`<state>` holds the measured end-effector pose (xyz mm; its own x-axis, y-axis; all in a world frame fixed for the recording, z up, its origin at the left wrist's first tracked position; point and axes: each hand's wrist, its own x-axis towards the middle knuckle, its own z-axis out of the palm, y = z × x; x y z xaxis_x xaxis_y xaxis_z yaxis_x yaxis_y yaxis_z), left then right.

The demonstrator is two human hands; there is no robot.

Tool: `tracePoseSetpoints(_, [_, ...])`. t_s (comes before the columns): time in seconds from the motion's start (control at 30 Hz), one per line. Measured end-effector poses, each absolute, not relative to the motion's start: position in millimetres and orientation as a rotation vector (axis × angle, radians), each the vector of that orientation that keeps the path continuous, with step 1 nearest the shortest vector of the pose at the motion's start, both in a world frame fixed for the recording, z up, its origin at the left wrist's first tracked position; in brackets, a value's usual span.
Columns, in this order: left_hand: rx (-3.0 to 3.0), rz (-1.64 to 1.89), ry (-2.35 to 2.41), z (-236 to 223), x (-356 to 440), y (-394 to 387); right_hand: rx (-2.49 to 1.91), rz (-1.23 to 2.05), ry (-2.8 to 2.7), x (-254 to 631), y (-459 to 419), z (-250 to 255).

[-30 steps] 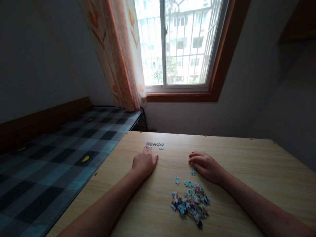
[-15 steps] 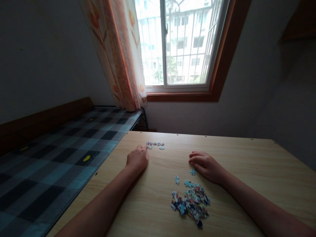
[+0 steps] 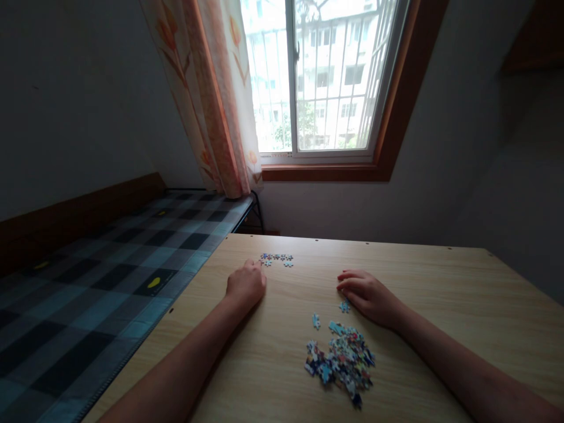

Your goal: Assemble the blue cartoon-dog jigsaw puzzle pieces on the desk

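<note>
My left hand rests on the table with its fingers curled together. Its fingertips are at the left end of a short strip of joined puzzle pieces, closed on a puzzle piece that is mostly hidden by the hand. Lying loosely on the tabletop, my right hand has its fingers partly stretched and holds nothing visible. Just below it is a single light-blue puzzle piece. Another loose blue piece lies to the left of that one.
A heap of mixed puzzle pieces lies nearer to me on the wooden table. Left of the table stands a bed with a checked cover. Beyond are a curtain and a barred window.
My left hand has shifted very slightly at the left end of the strip, and the pieces by its fingertips have moved a touch. My right hand and the heap stay as they were.
</note>
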<state>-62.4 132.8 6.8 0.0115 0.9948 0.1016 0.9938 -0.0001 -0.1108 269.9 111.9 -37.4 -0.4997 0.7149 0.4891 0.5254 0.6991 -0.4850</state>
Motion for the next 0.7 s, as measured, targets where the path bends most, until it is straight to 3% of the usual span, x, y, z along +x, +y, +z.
tracePoseSetpoints(0.7, [-2.151, -0.070, -2.057, 6.1, -61.0, 131.5, -0.952, 0.354, -2.220, 269.2, 111.4, -36.2])
